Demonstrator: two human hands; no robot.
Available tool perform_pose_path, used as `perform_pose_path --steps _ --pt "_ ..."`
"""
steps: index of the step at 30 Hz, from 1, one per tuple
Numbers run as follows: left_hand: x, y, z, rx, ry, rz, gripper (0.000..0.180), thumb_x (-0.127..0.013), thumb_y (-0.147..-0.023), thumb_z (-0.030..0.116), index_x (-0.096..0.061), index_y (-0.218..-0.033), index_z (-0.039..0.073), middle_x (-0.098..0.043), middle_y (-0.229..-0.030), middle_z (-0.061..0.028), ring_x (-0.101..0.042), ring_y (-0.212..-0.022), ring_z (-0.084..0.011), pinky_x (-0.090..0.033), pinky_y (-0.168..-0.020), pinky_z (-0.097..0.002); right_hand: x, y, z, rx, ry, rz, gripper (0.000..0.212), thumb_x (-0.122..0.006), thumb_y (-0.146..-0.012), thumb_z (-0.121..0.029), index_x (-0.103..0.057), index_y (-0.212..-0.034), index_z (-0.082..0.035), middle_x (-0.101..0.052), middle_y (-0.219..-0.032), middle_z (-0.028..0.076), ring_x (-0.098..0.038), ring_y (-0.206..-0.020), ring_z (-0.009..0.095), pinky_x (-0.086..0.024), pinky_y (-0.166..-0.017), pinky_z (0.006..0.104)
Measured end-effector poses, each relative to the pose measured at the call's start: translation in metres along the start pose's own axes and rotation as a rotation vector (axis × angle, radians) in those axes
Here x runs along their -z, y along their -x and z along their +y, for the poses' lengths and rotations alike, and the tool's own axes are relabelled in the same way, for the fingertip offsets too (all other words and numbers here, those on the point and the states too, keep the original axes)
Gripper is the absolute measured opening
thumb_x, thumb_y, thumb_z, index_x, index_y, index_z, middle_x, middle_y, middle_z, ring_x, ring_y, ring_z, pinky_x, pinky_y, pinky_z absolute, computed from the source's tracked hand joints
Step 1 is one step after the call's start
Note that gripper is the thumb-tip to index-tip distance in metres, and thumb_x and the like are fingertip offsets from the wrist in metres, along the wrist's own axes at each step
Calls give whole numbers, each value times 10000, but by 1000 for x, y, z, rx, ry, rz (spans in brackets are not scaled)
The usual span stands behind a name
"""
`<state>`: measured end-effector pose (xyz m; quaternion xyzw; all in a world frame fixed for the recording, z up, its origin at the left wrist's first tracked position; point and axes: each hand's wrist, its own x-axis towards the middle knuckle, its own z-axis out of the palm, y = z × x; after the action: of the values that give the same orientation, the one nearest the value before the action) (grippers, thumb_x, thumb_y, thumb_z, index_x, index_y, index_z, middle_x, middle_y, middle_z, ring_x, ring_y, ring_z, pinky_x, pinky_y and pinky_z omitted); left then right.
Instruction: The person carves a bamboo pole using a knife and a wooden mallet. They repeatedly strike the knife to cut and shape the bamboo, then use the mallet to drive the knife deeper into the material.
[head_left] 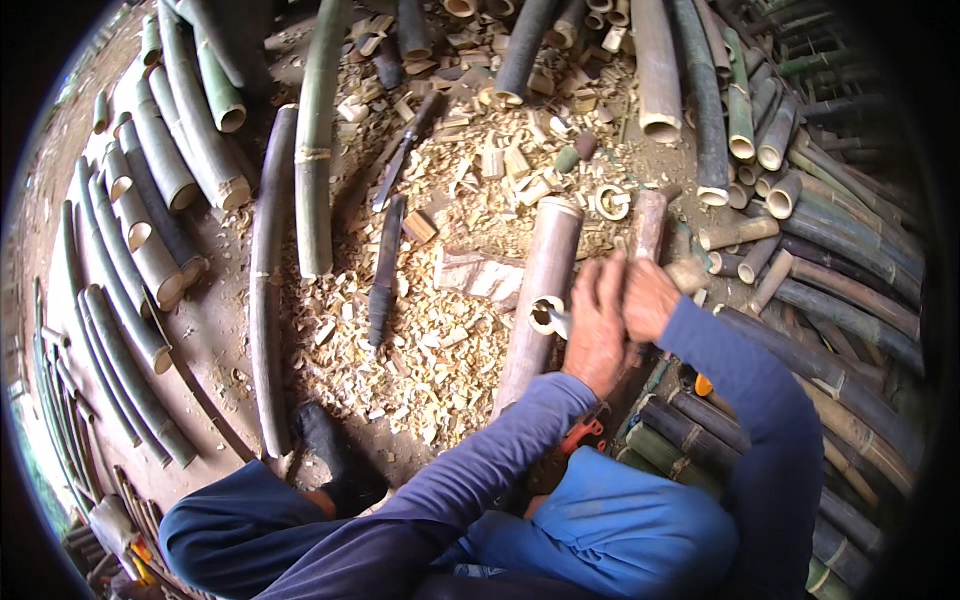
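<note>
A thick brown bamboo pole [545,255] lies lengthwise before me, with a round hole cut in its side. At that hole shows the grey metal tip of a tool [562,324]. My left hand [598,335] is closed over the tool beside the bamboo, its fingers hiding most of it. Pressed against it on the right, my right hand [652,300] is closed too. Just past the right hand a blurred pale wooden end [687,273] sticks out, in line with the metal tip. Whether it belongs to the same tool, I cannot tell.
Wood shavings [400,370] cover the ground ahead. A dark-handled knife [386,270] lies there beside a split wood block [482,276]. Long bamboo poles [270,290] stand left of me; more bamboo [850,235] is stacked at right. An orange tool [583,432] lies near my knee.
</note>
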<state>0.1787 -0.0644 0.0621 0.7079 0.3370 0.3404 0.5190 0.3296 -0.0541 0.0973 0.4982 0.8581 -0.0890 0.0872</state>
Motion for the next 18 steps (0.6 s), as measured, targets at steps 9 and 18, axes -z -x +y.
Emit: perform_pose_path --steps 9,18 --pt "51 -8 4 110 -207 -1109 1102 -817 -584 59 -344 -1575 149 -417 -1476 -310 -503 -1312 -506 -477 -1081 -488 -81 46 -107 -731 -951 -140 276 -626 -944 -296 -608 -1102 -69 -687 -1033 104 -670 -949 299 -533 -854 443" --pt "204 83 21 507 -201 -814 853 -748 -865 310 -262 -1434 -99 -623 -1093 -318 -671 -968 -468 -562 -861 -499 -36 -22 -198 -953 -2709 519 336 -506 -1069 -431 -560 -1057 -100 -627 -1055 53 -631 -943 177 -510 -834 337"
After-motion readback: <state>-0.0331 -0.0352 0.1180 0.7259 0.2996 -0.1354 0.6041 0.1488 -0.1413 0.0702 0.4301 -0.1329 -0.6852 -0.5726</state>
